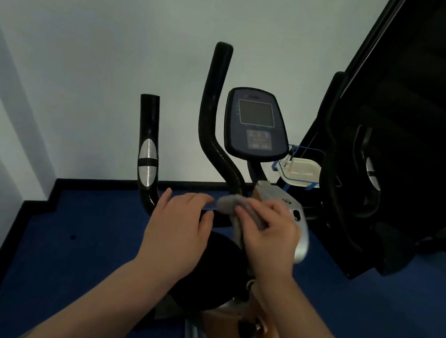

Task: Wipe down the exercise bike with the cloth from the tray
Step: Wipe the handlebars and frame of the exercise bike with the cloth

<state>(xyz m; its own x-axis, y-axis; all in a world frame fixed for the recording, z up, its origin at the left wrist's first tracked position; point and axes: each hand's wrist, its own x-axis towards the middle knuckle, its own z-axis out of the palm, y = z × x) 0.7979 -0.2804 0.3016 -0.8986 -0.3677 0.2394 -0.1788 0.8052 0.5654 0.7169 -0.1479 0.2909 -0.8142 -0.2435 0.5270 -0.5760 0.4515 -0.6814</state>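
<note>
Blue floor (94,239), cloth (235,204) under right hand (272,229)

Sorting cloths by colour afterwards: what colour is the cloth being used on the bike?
Grey, held in the right hand; the cloth shows best in the head view.

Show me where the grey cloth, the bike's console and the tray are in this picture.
grey cloth (229,203), head view, on the bunched part left of the right hand's fingers.
console (256,113), head view, on the middle of its screen.
tray (303,168), head view, on its pale inner floor, right of the console.
</note>
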